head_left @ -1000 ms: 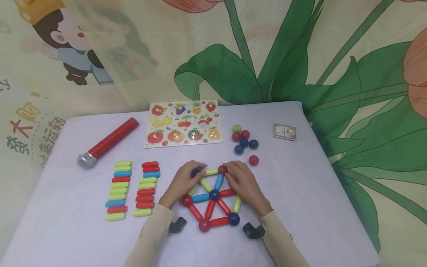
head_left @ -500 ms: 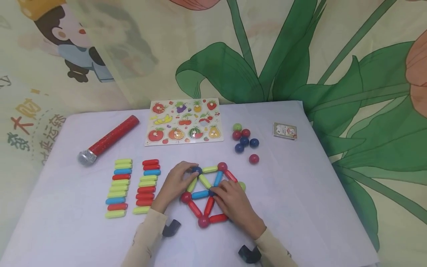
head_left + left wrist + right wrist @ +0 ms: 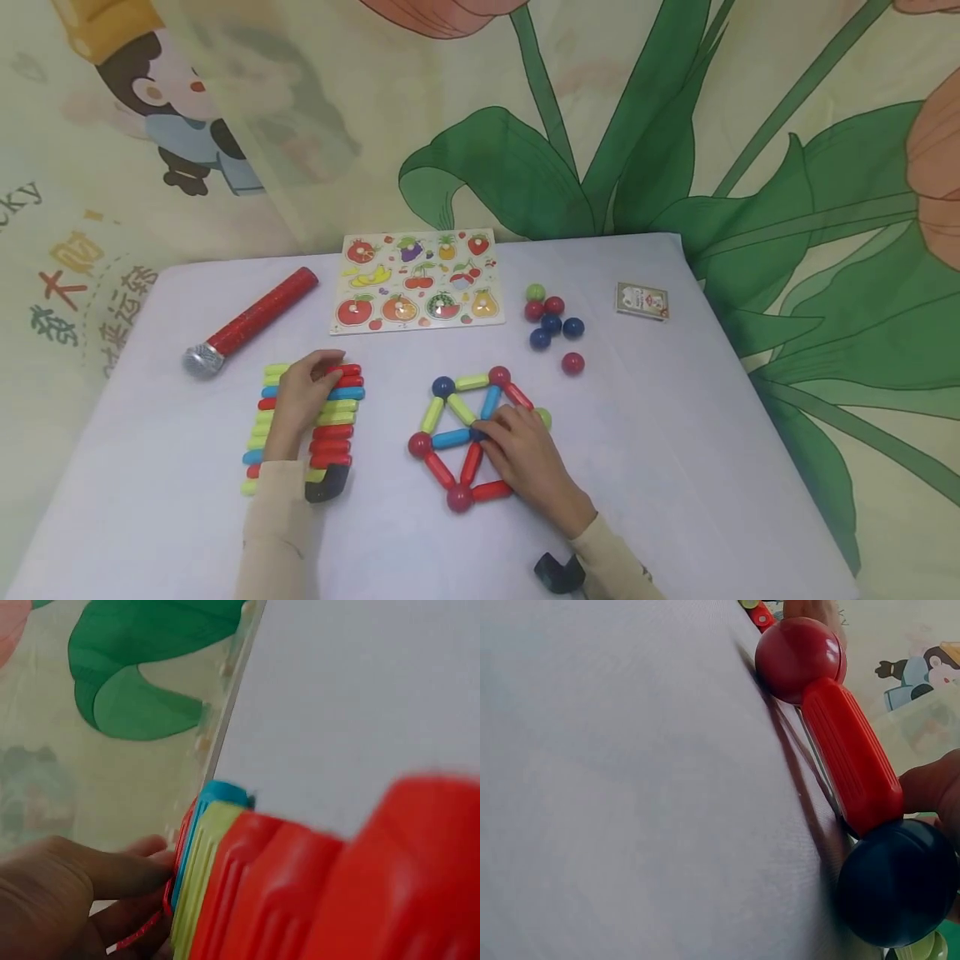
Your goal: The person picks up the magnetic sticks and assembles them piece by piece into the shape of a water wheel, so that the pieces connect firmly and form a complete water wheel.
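At the far end of the right column of sticks, my left hand (image 3: 300,400) pinches a red stick (image 3: 345,369) between thumb and fingers. In the left wrist view the thumb (image 3: 135,874) lies against this end of the row, beside a blue stick (image 3: 225,791). My right hand (image 3: 536,467) holds the dark blue centre ball (image 3: 477,432) of a flat wheel-shaped frame of sticks and balls. The hand hides the frame's near right part in the head view. There, the right wrist view shows a dark blue ball (image 3: 896,881), joined by a red stick (image 3: 855,757) to a red ball (image 3: 799,660).
Several loose balls (image 3: 551,325) lie beyond the frame. A fruit puzzle board (image 3: 416,283) lies at the back, with a red toy microphone (image 3: 255,321) to its left and a small card box (image 3: 642,301) to the right. A second stick column lies partly under the left arm.
My left hand has left the frame's upper left ball and moved left to the sticks. The right hand went from the upper right ball to the centre ball and has stayed there.
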The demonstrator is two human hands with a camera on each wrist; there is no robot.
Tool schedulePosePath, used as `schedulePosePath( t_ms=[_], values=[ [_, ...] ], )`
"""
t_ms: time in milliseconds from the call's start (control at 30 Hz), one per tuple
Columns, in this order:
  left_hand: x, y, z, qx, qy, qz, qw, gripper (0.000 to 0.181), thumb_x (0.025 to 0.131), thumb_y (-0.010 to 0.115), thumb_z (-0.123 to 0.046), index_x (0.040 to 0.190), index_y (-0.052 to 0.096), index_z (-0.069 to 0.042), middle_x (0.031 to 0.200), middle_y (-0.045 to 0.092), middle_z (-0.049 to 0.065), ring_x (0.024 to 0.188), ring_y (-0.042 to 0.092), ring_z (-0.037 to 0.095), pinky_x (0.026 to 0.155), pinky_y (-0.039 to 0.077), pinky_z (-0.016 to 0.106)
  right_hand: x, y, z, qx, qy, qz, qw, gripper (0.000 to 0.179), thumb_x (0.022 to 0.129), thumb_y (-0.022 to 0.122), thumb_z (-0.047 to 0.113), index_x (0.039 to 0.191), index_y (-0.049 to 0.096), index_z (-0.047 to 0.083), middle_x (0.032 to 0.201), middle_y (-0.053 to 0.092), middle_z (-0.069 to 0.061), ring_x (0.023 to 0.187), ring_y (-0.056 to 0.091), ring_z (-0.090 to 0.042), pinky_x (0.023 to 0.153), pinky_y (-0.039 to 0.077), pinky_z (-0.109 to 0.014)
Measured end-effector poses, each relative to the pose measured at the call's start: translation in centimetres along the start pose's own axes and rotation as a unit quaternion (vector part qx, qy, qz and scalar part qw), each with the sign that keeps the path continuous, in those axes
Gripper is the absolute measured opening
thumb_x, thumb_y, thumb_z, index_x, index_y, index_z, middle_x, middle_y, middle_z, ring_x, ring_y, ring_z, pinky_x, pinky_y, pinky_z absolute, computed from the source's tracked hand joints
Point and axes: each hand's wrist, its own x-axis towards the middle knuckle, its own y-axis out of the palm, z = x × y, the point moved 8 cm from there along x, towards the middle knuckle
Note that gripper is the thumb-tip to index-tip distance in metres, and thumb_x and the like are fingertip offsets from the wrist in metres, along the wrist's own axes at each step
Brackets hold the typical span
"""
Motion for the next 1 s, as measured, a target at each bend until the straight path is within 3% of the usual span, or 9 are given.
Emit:
schedulePosePath(
  t_ms=[100,367,467,533,633,767,833,900,1000],
  values=[
    [0.4,0.4,-0.1,0.020,0.000,0.013,0.9997,0.041,0.097,0.057,-0.015,0.137,0.051,-0.009,0.135,0.051,0.016,0.125,0.044,0.033,0.102,0.043,0.049,0.0,0.0,-0.2,0.005,0.003,-0.002,1.0000,0.040,0.076,0.082,0.025,0.114,0.069,0.020,0.096,0.057,0.006,0.089,0.050,-0.007,0.076,0.045,-0.024],
    [0.9,0.5,-0.5,0.024,-0.009,-0.002,0.9997,0.038,0.096,0.058,-0.016,0.133,0.053,-0.010,0.132,0.053,0.015,0.122,0.045,0.033,0.101,0.044,0.049,-0.1,0.0,-0.4,0.018,0.004,-0.001,0.9998,0.039,0.077,0.081,0.023,0.113,0.069,0.020,0.096,0.057,0.007,0.090,0.050,-0.007,0.078,0.046,-0.025],
    [0.1,-0.2,-1.6,-0.006,0.023,-0.044,0.9988,0.039,0.096,0.059,-0.019,0.133,0.054,-0.013,0.131,0.054,0.010,0.121,0.047,0.028,0.101,0.045,0.046,-0.1,-0.1,-0.4,0.028,0.003,-0.001,0.9996,0.038,0.077,0.081,0.024,0.113,0.069,0.020,0.097,0.057,0.007,0.091,0.051,-0.007,0.078,0.046,-0.025],
    [-1.1,0.1,-3.3,-0.047,0.067,-0.061,0.9948,0.037,0.095,0.061,-0.022,0.131,0.056,-0.014,0.129,0.057,0.006,0.118,0.050,0.022,0.099,0.047,0.039,0.0,-0.5,-0.4,0.045,0.011,-0.005,0.9989,0.039,0.078,0.080,0.023,0.115,0.068,0.019,0.099,0.057,0.006,0.091,0.051,-0.007,0.078,0.048,-0.024],
    [-3.9,2.7,-7.1,-0.116,0.151,-0.029,0.9813,0.033,0.093,0.064,-0.021,0.123,0.060,-0.009,0.121,0.062,0.003,0.110,0.056,0.014,0.095,0.048,0.026,0.3,-1.1,-0.7,0.105,0.043,-0.013,0.9934,0.044,0.081,0.077,0.019,0.123,0.063,0.017,0.103,0.059,0.003,0.092,0.054,-0.009,0.080,0.052,-0.026],
    [-7.2,8.6,-10.1,-0.204,0.218,0.073,0.9514,0.029,0.091,0.066,-0.015,0.117,0.062,-0.004,0.115,0.064,0.007,0.106,0.059,0.014,0.095,0.047,0.021,1.3,-2.1,-0.8,0.233,0.060,-0.062,0.9687,0.049,0.084,0.073,0.010,0.130,0.056,0.012,0.111,0.062,-0.004,0.096,0.062,-0.016,0.083,0.055,-0.032],
    [-7.8,11.1,-10.2,-0.247,0.227,0.109,0.9358,0.028,0.090,0.067,-0.011,0.117,0.062,-0.004,0.115,0.064,0.010,0.108,0.060,0.017,0.096,0.047,0.023,1.7,-2.5,-0.6,0.278,0.045,-0.098,0.9544,0.048,0.084,0.073,0.006,0.129,0.057,0.010,0.114,0.063,-0.006,0.100,0.064,-0.019,0.084,0.056,-0.033],
    [-8.4,12.4,-10.3,-0.274,0.227,0.125,0.9262,0.029,0.089,0.067,-0.007,0.117,0.061,-0.002,0.115,0.063,0.013,0.108,0.061,0.016,0.097,0.047,0.025,1.8,-2.6,-0.4,0.304,0.029,-0.128,0.9436,0.044,0.084,0.072,0.006,0.126,0.059,0.008,0.115,0.064,-0.006,0.104,0.065,-0.020,0.087,0.054,-0.033],
    [-8.7,13.2,-10.2,-0.294,0.213,0.125,0.9233,0.030,0.087,0.068,-0.005,0.116,0.060,-0.001,0.115,0.063,0.014,0.109,0.062,0.018,0.097,0.048,0.026,1.8,-2.8,-0.4,0.309,0.018,-0.155,0.9380,0.038,0.084,0.072,0.006,0.121,0.062,0.006,0.113,0.066,-0.007,0.105,0.065,-0.020,0.087,0.054,-0.029]
  ],
)
